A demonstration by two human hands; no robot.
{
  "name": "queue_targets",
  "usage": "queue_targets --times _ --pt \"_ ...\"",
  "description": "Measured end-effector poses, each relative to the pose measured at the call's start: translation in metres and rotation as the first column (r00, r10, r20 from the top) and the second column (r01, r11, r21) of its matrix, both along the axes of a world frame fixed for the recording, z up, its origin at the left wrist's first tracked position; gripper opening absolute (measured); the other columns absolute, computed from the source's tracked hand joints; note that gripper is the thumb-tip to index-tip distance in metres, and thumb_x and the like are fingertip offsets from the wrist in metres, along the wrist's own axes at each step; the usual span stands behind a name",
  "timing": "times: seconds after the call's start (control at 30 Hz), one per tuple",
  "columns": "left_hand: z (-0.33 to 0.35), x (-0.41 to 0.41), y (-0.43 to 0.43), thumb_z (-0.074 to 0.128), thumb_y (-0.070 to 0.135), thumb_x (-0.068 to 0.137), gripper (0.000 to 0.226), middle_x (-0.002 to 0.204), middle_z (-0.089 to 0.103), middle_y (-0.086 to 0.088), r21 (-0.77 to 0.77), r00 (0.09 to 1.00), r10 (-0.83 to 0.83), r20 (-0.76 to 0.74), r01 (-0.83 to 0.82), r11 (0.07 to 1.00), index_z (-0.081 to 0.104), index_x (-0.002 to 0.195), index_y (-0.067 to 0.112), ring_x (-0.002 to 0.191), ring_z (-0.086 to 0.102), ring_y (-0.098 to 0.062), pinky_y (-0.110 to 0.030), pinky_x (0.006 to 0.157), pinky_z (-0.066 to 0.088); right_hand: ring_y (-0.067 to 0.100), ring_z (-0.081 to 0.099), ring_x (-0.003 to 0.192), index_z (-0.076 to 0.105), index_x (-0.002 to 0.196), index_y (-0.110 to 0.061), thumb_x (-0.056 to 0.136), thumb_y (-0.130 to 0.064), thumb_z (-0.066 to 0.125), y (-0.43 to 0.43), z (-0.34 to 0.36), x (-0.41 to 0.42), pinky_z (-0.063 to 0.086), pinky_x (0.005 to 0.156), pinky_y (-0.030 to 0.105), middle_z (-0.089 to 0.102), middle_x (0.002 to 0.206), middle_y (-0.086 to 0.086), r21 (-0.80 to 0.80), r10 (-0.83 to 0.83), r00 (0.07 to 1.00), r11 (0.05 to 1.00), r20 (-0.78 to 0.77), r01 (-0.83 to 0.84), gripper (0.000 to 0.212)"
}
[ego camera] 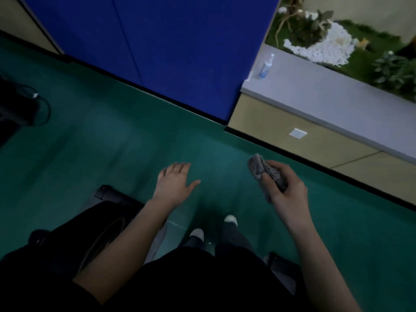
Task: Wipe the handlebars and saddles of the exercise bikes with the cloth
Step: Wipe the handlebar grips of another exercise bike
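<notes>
Over the green floor (112,140), the right hand (286,190) grips a bunched grey cloth (265,174), the left hand (174,183) is spread and empty, just past a dark exercise bike (108,212) at lower left.

Ahead of both hands the green floor (139,140) lies open as far as the blue wall panel (180,52) and the grey ledge (326,102), where a small spray bottle (265,66) stands near the corner. A dark bike part (94,224) crowds the lower left beneath the left forearm, and more dark equipment (15,109) with a cable sits at the far left edge.
</notes>
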State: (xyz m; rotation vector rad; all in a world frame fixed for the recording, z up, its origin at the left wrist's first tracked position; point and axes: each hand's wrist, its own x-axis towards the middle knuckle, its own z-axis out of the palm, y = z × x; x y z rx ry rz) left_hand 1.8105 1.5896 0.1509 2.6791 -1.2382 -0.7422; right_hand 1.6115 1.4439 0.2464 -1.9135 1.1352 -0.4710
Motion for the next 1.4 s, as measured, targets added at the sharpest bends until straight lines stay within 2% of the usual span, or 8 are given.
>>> queue_targets --times 0.37,0.47,0.57,0.7,0.87,1.07,1.23,1.4 --pt "0.007 0.067 -0.067 0.037 0.056 0.095 0.067 0.154 0.031 0.0 0.016 0.94 0.337 0.046 -0.338 0.941 0.023 0.15 0.019 0.143 0.022 -0.019 -0.037 0.114 0.016 0.017 0.062 0.098 0.064 0.116 -0.015 0.088 -0.012 0.066 -0.13 -0.019 0.133 0.049 0.086 0.032 0.067 0.109 0.002 0.005 0.415 0.909 0.91 0.019 -0.416 0.028" --pt "0.016 0.081 -0.104 0.037 0.056 0.096 0.067 0.154 0.029 0.0 0.007 0.916 0.401 0.017 -0.401 0.916 0.022 0.15 0.019 0.142 0.022 -0.019 -0.037 0.114 0.017 0.014 0.062 0.097 0.064 0.114 -0.014 0.087 -0.01 0.065 -0.18 -0.019 0.162 0.046 0.085 0.022 0.067 0.109 0.001 -0.016 0.452 0.891 0.892 0.034 -0.452 0.027" --pt "0.023 0.095 -0.137 0.038 0.055 0.096 0.067 0.155 0.027 0.0 -0.027 0.895 0.446 0.017 -0.445 0.895 0.021 0.15 0.02 0.142 0.022 -0.018 -0.038 0.112 0.023 -0.006 0.058 0.089 0.064 0.112 -0.018 0.088 -0.011 0.065 -0.221 -0.021 0.187 0.038 0.074 0.0 0.065 0.103 -0.006 0.008 0.463 0.885 0.886 0.049 -0.464 0.024" --pt "0.031 0.111 -0.157 0.04 0.052 0.096 0.065 0.155 0.027 0.002 -0.066 0.871 0.491 0.006 -0.49 0.869 0.022 0.15 0.021 0.142 0.022 -0.017 -0.037 0.111 0.025 -0.007 0.056 0.087 0.063 0.113 -0.021 0.089 -0.017 0.064 -0.257 -0.023 0.225 0.038 0.072 0.0 0.062 0.102 -0.012 0.041 0.501 0.865 0.864 0.029 -0.502 0.023" --pt "0.033 0.142 -0.153 0.039 0.054 0.096 0.065 0.155 0.027 0.004 -0.031 0.822 0.567 0.06 -0.566 0.824 0.023 0.15 0.022 0.141 0.022 -0.017 -0.037 0.111 0.023 0.006 0.059 0.098 0.061 0.116 -0.022 0.091 -0.02 0.062 -0.262 -0.024 0.283 0.046 0.081 0.02 0.063 0.11 -0.008 0.064 0.613 0.79 0.788 0.02 -0.613 0.026" --pt "0.018 0.203 -0.135 0.04 0.054 0.095 0.065 0.155 0.027 0.002 -0.031 0.753 0.658 0.016 -0.658 0.753 0.024 0.15 0.022 0.14 0.025 -0.018 -0.038 0.11 0.026 0.008 0.059 0.096 0.06 0.118 -0.021 0.091 -0.02 0.062 -0.234 -0.026 0.373 0.046 0.076 0.02 0.063 0.11 -0.006 0.039 0.754 0.657 0.657 -0.011 -0.753 0.027" --pt "0.008 0.281 -0.11 0.04 0.054 0.096 0.065 0.155 0.027 0.001 -0.043 0.699 0.714 -0.034 -0.715 0.698 0.023 0.15 0.021 0.14 0.026 -0.02 -0.04 0.11 0.028 0.017 0.057 0.102 0.06 0.119 -0.023 0.092 -0.021 0.061 -0.21 -0.009 0.472 0.05 0.084 0.037 0.059 0.114 -0.003 -0.035 0.818 0.574 0.573 -0.05 -0.819 0.026" --pt "0.017 0.35 -0.073 0.039 0.054 0.096 0.065 0.155 0.029 0.0 -0.069 0.635 0.772 -0.034 -0.772 0.632 0.023 0.149 0.021 0.137 0.034 -0.021 -0.04 0.107 0.031 0.011 0.059 0.097 0.06 0.119 -0.022 0.092 -0.022 0.061 -0.173 0.013 0.556 0.05 0.077 0.027 0.06 0.113 -0.005 -0.105 0.843 0.537 0.533 -0.01 -0.839 0.027"
